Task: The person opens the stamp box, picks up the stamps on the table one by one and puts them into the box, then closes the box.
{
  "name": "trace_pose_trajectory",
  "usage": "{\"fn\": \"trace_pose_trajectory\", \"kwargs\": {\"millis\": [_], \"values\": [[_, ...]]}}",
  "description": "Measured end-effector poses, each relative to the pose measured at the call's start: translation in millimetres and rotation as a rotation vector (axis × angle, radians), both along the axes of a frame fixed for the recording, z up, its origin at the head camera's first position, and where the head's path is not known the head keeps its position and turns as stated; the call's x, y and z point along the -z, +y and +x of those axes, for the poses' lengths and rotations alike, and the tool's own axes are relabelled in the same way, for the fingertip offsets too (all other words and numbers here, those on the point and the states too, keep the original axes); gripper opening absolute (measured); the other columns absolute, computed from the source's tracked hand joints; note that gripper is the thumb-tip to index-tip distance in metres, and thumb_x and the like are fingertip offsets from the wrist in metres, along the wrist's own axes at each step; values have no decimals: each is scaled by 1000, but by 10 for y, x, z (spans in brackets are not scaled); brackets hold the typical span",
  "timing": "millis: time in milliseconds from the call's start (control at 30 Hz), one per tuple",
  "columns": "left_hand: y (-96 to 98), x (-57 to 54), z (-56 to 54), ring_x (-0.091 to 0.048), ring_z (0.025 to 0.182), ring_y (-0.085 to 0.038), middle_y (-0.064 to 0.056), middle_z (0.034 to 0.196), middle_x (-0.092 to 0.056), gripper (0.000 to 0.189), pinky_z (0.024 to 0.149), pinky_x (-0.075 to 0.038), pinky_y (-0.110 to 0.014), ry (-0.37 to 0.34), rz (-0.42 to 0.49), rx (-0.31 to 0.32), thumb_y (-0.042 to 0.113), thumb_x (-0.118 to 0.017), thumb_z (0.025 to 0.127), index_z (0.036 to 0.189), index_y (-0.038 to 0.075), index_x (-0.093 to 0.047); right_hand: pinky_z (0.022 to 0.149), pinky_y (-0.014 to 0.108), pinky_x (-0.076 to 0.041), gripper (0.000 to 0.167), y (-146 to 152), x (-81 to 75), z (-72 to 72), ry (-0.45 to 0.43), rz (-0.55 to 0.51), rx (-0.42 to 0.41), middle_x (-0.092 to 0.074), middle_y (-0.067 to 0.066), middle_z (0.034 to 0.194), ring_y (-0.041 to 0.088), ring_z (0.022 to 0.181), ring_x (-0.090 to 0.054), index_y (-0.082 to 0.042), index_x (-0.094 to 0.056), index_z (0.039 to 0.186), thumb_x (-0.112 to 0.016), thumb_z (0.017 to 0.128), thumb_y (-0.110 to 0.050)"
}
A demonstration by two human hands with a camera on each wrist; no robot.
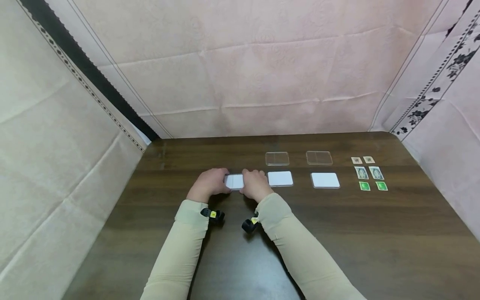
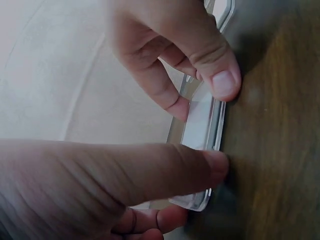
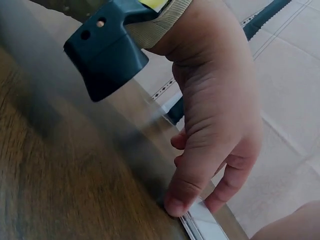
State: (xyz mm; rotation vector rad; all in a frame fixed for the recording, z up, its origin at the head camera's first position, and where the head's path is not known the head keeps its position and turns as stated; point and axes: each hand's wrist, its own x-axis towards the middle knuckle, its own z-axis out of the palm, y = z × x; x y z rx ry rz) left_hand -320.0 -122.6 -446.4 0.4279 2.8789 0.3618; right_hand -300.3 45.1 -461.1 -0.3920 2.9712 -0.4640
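A small flat white box with a clear plastic cover [image 1: 234, 182] lies on the wooden table between the two hands. My left hand [image 1: 211, 183] grips its left end, the thumb on the near edge and fingers behind. At the other end my right hand [image 1: 256, 184] pinches it the same way, thumb in front. From the left wrist, the clear rim [image 2: 216, 125] runs along the white box between both thumbs. The right wrist view shows the right thumb [image 3: 177, 204] right at the box's edge [image 3: 202, 222], with part of the box out of frame.
To the right lie two more white boxes, one beside the right hand [image 1: 280, 178] and one farther off [image 1: 325, 180]. Clear covers [image 1: 277, 158] [image 1: 319, 157] lie behind them. Several small cards and green squares [image 1: 364, 186] are at the right. Pale cloth [image 1: 243, 83] hangs behind the table.
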Motion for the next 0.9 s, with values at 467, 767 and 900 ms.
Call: {"fn": "trace_pose_trajectory", "kwargs": {"millis": [467,767,900], "values": [[38,-67,9,-63,91,-24,-8,111,-71,49,89,-53,-46,18,-51,15,23,-90,76,118,10,-70,94,49,-48,52,-22,-40,-1,-44,-17,1,-67,21,119,39,107,-60,-1,-60,130,-80,88,-26],[69,-72,32,-63,86,-23,-8,107,-72,45,88,-54,-45,46,-75,30,24,-90,76,114,9,-71,93,50,-50,55,-57,-66,12,-49,8,18,-65,26,121,42,106,-60,5,-55,135,-76,90,-20],[81,-69,41,-63,84,-23,-7,104,-72,42,85,-55,-44,65,-76,42,23,-90,76,111,8,-72,94,49,-49,55,-68,-99,28,-54,17,24,-65,27,121,42,107,-60,7,-54,136,-74,91,-19]]}}
